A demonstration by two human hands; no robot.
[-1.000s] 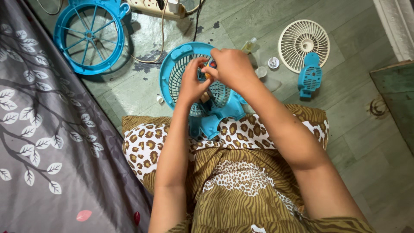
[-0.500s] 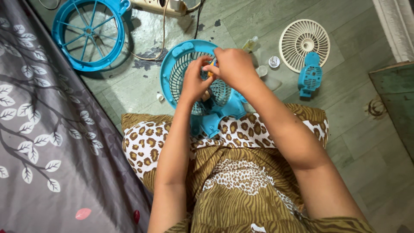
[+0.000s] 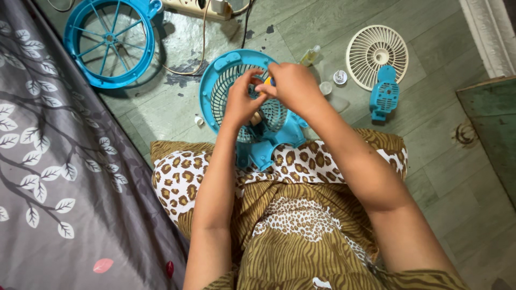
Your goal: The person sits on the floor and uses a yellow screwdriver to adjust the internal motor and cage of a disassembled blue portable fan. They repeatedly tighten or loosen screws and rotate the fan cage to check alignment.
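Head view, looking down over lap and floor.

Centre: blue fan body (image 3: pixel 244 102), round grille uppermost, base resting on the animal-print cloth (image 3: pixel 301 225) over the knees, grille end reaching out above the green plank floor (image 3: pixel 430 150).

Left hand (image 3: pixel 241 102): laid on the grille, fingers (image 3: pixel 252 80) curled and nearly closed, tips pressed together at the grille's middle; whether anything is pinched between them cannot be told.

Right hand (image 3: pixel 293 86): over the upper right of the grille, fingers bent and drawn close, tips meeting those of the left hand. Small orange-yellow part (image 3: pixel 267 81) showing between the two sets of fingertips; which hand grips it cannot be told.

Upper left, on the floor: blue ring guard (image 3: pixel 110 43) with thin spokes, well apart from the fan body. Beyond it, at the top edge: pale power strip (image 3: pixel 196 8) with a cable (image 3: pixel 203 37) running down towards the fan body.

Upper right, on the floor: cream grille (image 3: pixel 376 53), round, lying flat; just below it and touching its rim, blue bracket (image 3: pixel 385 96). Between cream grille and right hand: small bottle (image 3: pixel 310 55), white cap (image 3: pixel 325 87) and small round metal piece (image 3: pixel 339 78), all near one another.

Left of the fan body: small white piece (image 3: pixel 199 121) on the floor.

Left side: grey cloth (image 3: pixel 59 177) printed with white leaves and dark branches. Right edge: corner of a dark green board (image 3: pixel 492 123).
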